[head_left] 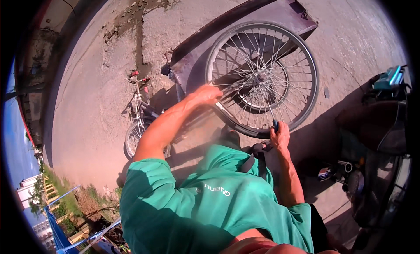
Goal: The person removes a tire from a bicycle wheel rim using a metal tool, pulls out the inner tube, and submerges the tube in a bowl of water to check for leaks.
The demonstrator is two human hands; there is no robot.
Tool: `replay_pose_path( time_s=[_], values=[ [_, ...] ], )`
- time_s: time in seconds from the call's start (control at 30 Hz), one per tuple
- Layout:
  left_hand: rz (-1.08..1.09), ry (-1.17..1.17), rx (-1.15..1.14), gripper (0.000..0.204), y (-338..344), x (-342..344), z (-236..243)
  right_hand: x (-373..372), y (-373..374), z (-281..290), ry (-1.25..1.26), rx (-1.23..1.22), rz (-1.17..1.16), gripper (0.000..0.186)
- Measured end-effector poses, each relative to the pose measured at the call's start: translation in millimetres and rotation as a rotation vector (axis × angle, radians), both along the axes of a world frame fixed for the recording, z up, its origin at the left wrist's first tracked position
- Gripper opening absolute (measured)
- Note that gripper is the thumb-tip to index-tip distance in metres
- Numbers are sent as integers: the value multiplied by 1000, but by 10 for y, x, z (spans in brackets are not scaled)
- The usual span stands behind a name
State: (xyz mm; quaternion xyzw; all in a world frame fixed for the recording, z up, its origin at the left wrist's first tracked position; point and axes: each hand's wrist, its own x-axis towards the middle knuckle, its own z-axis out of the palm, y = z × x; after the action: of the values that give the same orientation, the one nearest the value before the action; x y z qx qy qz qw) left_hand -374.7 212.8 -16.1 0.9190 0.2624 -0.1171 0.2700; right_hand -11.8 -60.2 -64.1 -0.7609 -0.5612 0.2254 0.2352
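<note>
A spoked cart wheel [261,77] with a dark tyre [316,74] lies in front of me, against the side of a purplish cart body [192,74]. My left hand [206,95] is closed at the wheel's left edge, with fingers curled over the tyre and slightly blurred. Just below it, a pale strip shows between rim and tyre. At the lower right of the wheel, my right hand [281,135] is closed around a small dark-blue object [275,124], perhaps a tool handle, right by the tyre. Its lower part is hidden in my fist.
A small bicycle [139,105] stands on the paved ground to the left. On the right, in shade, are a dark vehicle seat [372,125] and a turquoise object [389,77]. Behind the wheel, a second spoked wheel shows partly. Blue railings [54,227] run at lower left.
</note>
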Motion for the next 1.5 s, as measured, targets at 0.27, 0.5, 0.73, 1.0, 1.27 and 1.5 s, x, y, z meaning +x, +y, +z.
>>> replay_pose_path(
  time_s=[0.27,0.5,0.73,1.0,1.27,1.5],
  values=[
    [578,-245,-117,31,83,-1247,217,-608,2,118,134,55,9,29],
    [1086,-761,-724,29,-869,-301,402,-1126,602,628,627,-301,-80,56],
    [730,-794,-334,17,-1494,536,554,-1433,768,686,1076,-237,-99,68],
    [1141,-804,-320,23,-1246,27,471,-1160,614,476,820,-319,-167,59],
    [1567,-677,-59,20,135,-1615,-1158,-730,273,1124,788,-371,-513,39],
    [1370,-227,322,22,843,-1221,-1298,-293,-489,578,716,-282,-738,33]
  ],
)
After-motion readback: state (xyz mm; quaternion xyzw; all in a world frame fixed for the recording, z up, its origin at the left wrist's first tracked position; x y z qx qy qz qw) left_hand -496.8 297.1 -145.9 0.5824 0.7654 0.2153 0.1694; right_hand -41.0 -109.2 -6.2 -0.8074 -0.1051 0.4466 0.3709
